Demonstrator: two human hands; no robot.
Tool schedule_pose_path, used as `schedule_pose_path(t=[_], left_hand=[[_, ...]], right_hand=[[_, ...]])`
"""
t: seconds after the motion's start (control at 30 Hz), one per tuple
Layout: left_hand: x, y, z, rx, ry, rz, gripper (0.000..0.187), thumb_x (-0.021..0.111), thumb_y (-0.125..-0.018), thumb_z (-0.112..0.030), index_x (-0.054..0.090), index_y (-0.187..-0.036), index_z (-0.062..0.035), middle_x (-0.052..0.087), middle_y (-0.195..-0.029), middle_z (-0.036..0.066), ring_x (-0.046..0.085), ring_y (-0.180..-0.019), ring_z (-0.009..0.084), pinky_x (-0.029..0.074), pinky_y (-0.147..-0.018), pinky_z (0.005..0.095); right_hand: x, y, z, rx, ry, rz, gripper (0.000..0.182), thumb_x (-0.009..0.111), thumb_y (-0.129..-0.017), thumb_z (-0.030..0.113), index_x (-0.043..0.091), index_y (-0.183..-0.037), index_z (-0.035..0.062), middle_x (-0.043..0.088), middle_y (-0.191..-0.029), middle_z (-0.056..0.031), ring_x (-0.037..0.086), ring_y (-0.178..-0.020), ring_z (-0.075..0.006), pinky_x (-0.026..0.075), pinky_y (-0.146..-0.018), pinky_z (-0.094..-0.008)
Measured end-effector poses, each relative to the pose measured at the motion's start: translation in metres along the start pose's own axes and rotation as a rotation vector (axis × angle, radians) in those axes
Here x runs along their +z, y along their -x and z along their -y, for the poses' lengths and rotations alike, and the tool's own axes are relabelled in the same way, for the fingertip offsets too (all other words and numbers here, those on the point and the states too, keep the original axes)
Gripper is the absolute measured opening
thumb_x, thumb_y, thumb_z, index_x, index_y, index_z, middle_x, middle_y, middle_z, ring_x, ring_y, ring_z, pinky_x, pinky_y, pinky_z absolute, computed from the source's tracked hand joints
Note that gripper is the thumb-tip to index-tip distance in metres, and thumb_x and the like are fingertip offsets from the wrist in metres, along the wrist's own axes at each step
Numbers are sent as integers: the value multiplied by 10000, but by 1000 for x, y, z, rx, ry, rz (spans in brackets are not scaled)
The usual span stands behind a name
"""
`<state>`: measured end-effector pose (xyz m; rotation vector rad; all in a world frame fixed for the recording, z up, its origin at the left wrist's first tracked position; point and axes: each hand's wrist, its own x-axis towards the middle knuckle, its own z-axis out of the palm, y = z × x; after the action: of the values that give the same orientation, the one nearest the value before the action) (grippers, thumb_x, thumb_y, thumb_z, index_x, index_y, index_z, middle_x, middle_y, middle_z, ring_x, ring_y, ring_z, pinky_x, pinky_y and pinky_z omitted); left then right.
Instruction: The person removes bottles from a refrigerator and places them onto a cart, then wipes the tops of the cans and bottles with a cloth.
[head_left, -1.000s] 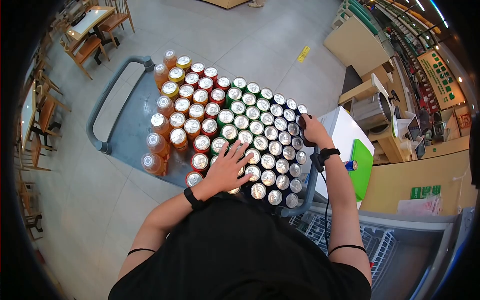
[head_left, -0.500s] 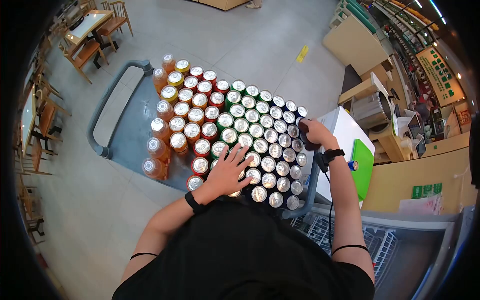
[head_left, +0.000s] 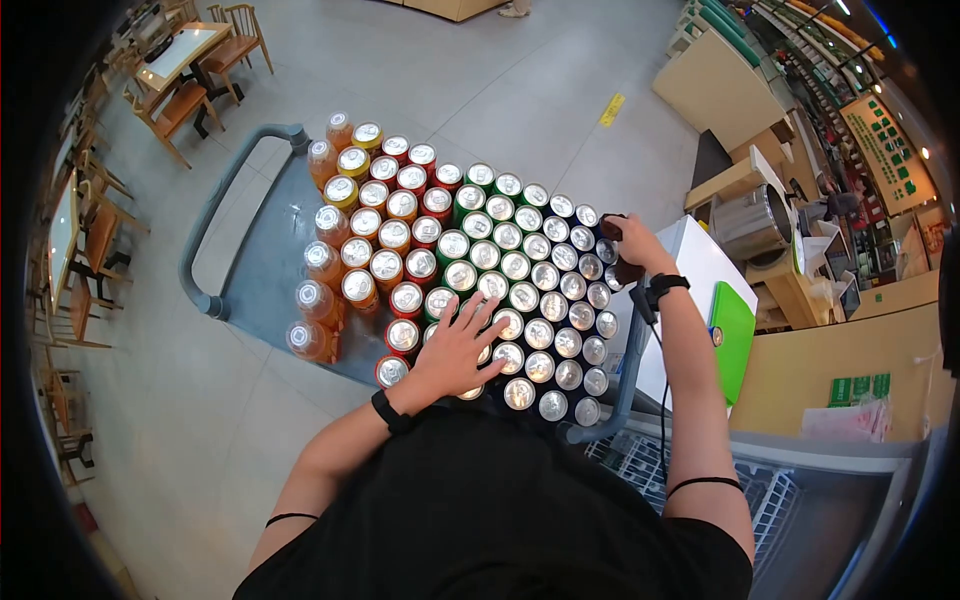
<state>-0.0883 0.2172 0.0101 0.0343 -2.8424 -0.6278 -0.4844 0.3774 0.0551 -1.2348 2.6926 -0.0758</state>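
Observation:
Rows of drink cans, with shiny lids up and red, green, orange and dark blue sides, stand packed on a grey cart. My left hand lies over the near cans with its fingers spread, holding nothing. At the far right corner of the rows, my right hand is closed on a dark brown cloth, soft-looking and partly hidden by the fingers. The cloth lies against the lids of the dark blue cans there. Orange-drink bottles line the left side of the cans.
The cart's handle curves up at the left, with another grey rail at the right. Beyond that are a white surface with a green board and an open chest with white wire baskets. Wooden chairs stand far left.
My right hand has moved slightly away from me along the right edge of the cans, with the cloth in it. My left hand stays spread on the near cans.

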Motion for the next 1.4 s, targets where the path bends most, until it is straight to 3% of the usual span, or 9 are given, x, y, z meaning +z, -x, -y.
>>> schedule_pose_path(t=[0.13, 0.33, 0.43, 0.67, 0.83, 1.13, 1.2, 1.33, 1.4], left_hand=[[-1, -1, 1, 8, 4, 1, 630, 581, -940, -492, 490, -1457, -143, 378, -1565, 163, 298, -1475, 361, 211, -1186, 584], [-1, 0, 1, 11, 9, -5, 633, 581, -937, -492, 490, -1458, -142, 375, -1566, 161, 297, -1476, 359, 210, -1186, 585], [-1, 0, 1, 9, -8, -1, 632, 582, -937, -489, 494, -1456, -139, 372, -1568, 160, 297, -1476, 359, 207, -1189, 584], [0, 0, 1, 2, 12, 10, 632, 578, -936, -494, 499, -1456, -142, 363, -1574, 157, 287, -1481, 355, 194, -1197, 577], [0, -1, 1, 11, 14, 24, 628, 564, -947, -496, 490, -1463, -143, 350, -1583, 156, 271, -1489, 354, 179, -1204, 576], [0, -1, 0, 12, 6, -1, 627, 580, -937, -503, 515, -1439, -133, 390, -1551, 161, 299, -1470, 362, 207, -1190, 580], [4, -1, 3, 35, 10, -15, 632, 592, -927, -506, 529, -1429, -128, 396, -1544, 162, 303, -1465, 375, 212, -1183, 589], [0, -1, -1, 24, -14, 6, 633, 609, -919, -513, 548, -1413, -122, 404, -1540, 165, 316, -1456, 384, 228, -1173, 598], [1, -1, 0, 43, -5, -21, 631, 604, -924, -514, 546, -1416, -125, 409, -1538, 169, 324, -1454, 382, 229, -1172, 598]], right_hand=[[-21, -7, -15, -86, -145, 122, 552, 523, -806, -21, 613, -1326, 141, 608, -1162, -232, 572, -1141, -439, 472, -1016, -442], [9, 2, -7, 37, 51, -22, 513, 583, -823, 10, 630, -1306, 175, 607, -1197, -209, 618, -1069, -434, 517, -953, -456], [-4, 5, -14, -131, -36, 88, 529, 605, -821, 42, 603, -1333, 177, 598, -1186, -208, 624, -1058, -431, 527, -924, -467], [10, 12, -13, 35, 49, 16, 539, 584, -802, 5, 611, -1312, 178, 595, -1207, -197, 623, -1081, -434, 533, -911, -469], [-28, 15, -1, -10, -146, 155, 552, 532, -731, -65, 659, -1250, 73, 689, -1141, -244, 627, -1119, -407, 501, -976, -427], [24, -19, 28, -16, -131, -170, 465, 584, -794, 34, 662, -1229, 178, 615, -1128, -214, 612, -1063, -424, 511, -935, -472], [14, -22, 31, -84, -37, -60, 330, 577, -826, 80, 678, -1129, 163, 643, -1105, -185, 614, -1063, -399, 520, -926, -465], [-4, -40, 12, -114, -223, 199, 424, 573, -779, 51, 688, -1175, 147, 676, -1100, -194, 615, -1098, -373, 527, -916, -453], [-14, -27, 32, -5, -110, 21, 437, 595, -789, 58, 671, -1209, 149, 670, -1098, -197, 611, -1123, -376, 530, -918, -457]])
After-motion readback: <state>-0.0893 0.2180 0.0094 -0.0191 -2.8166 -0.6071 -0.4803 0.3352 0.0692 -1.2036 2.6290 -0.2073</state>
